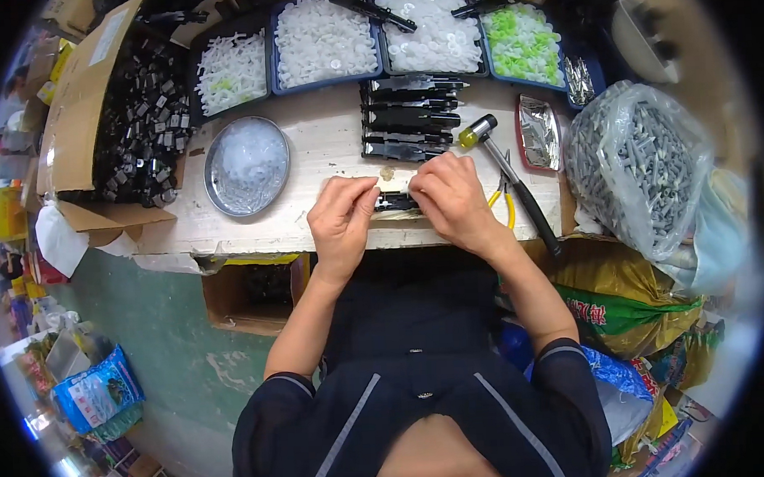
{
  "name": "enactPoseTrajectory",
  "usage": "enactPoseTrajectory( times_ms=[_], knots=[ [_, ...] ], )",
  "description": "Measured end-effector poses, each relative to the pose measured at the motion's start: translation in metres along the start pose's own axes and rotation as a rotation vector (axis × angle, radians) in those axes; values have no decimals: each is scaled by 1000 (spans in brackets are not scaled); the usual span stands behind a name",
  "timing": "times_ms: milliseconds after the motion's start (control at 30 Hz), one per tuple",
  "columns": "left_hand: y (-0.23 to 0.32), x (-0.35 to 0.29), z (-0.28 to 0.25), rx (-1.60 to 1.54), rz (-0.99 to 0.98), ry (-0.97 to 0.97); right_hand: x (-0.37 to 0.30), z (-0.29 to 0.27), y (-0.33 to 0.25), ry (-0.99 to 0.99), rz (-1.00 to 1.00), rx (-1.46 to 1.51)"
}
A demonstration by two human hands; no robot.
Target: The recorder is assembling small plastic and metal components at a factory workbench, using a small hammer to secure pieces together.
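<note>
A short black plastic part (pixel 394 202) lies at the bench's front edge, between my two hands. My left hand (pixel 339 223) is closed in a pinch at its left end. Thumb and fingers of my right hand (pixel 458 200) close over its right end; whether they also hold a small piece is hidden. Straight behind, several similar long black assemblies (pixel 411 120) lie stacked in a row. To the right of my right hand are a hammer (pixel 514 179) with a yellowish head end and black grip, and yellow-handled pliers (pixel 505 202).
Blue bins hold white pieces (pixel 325 40) and green pieces (pixel 522 44) along the back. A round metal tray (pixel 247 167) and a carton of black parts (pixel 79 123) stand left. At right are a red-rimmed dish (pixel 538 134) and a plastic bag of grey pieces (pixel 640 166).
</note>
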State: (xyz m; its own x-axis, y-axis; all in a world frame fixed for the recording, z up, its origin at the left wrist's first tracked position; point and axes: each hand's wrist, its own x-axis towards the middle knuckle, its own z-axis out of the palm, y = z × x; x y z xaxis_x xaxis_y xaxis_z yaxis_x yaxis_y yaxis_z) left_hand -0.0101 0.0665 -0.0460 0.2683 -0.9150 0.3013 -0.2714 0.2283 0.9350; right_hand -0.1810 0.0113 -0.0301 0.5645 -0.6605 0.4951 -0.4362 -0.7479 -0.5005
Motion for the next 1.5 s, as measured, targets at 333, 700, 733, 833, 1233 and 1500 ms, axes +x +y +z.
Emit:
enactPoseTrajectory(
  times_ms=[333, 700, 733, 833, 1233, 1500],
  knots=[
    [-21, -7, -4, 403, 254, -152, 7, 15, 0, -273, -112, -127],
    [-23, -7, -4, 379, 272, -179, 18, 13, -5, -411, -119, -153],
    [-23, -7, -3, 381, 270, -182, 15, 14, -3, -389, -106, -143],
    [-22, -7, -3, 390, 266, -189, 9, 11, 2, -349, -73, -120],
    [-14, 2, -5, 509, 233, -280, -17, -192, 50, 250, 363, -635],
    [-21, 29, -23, 497, 328, -332, -78, -274, 125, -48, 691, -877]
  ],
)
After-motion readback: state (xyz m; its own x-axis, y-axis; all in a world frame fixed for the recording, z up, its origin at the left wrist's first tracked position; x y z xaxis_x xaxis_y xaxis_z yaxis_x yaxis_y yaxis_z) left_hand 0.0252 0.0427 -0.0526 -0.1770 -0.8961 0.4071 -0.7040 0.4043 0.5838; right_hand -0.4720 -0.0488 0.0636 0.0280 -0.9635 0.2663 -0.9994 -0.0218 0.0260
